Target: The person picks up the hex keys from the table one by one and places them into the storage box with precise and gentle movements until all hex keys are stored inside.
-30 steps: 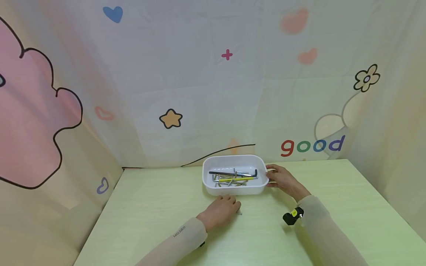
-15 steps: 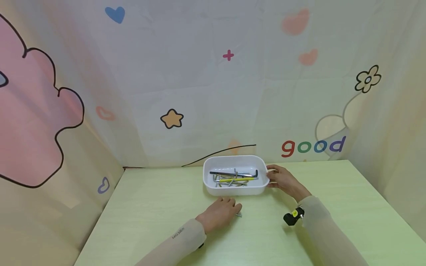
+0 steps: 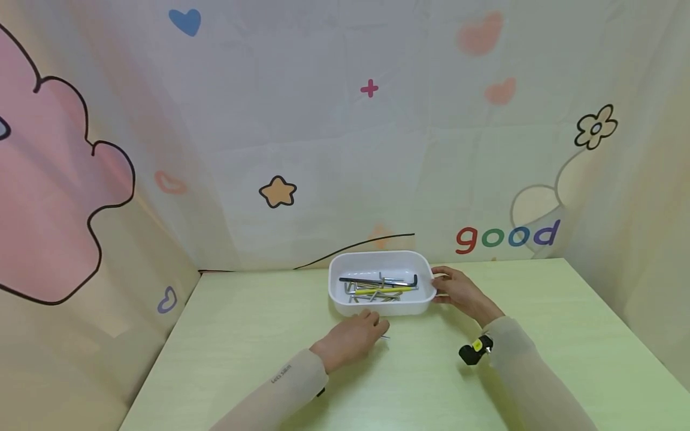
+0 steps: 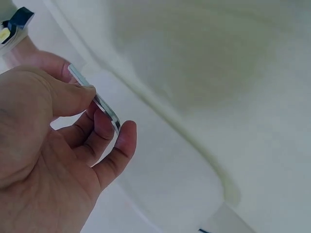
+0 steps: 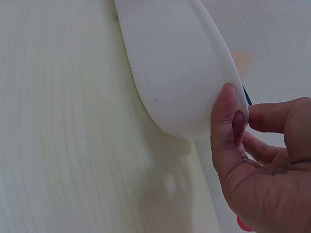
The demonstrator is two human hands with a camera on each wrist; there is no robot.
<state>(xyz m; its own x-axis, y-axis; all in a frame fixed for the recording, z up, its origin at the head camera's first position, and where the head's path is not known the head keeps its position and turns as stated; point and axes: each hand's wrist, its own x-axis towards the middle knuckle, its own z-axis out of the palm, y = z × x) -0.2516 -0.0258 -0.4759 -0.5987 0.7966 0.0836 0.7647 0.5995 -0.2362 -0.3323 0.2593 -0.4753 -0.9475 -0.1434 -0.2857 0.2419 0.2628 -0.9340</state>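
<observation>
My left hand (image 3: 349, 341) pinches a small silver hex key (image 4: 104, 107) between thumb and fingers, just in front of the white box. Its bent end shows in the left wrist view; in the head view only a tip pokes out past the fingers. With my right hand (image 3: 462, 295) I grip the right end of the white box (image 3: 380, 309), thumb and fingers on its wall. Inside the box lie several silver L-shaped hex keys (image 3: 392, 297), a long yellow rod (image 3: 385, 291) and a black-ended rod with a bent tip (image 3: 415, 280).
The box stands on a pale green-yellow table (image 3: 259, 323), close to its back edge. A printed curtain (image 3: 302, 120) hangs behind and at both sides. A black device with a yellow mark (image 3: 474, 350) is strapped to the right wrist.
My left hand has risen slightly from the table and moved toward the box with the hex key. The right hand keeps its grip and the box stays in place.
</observation>
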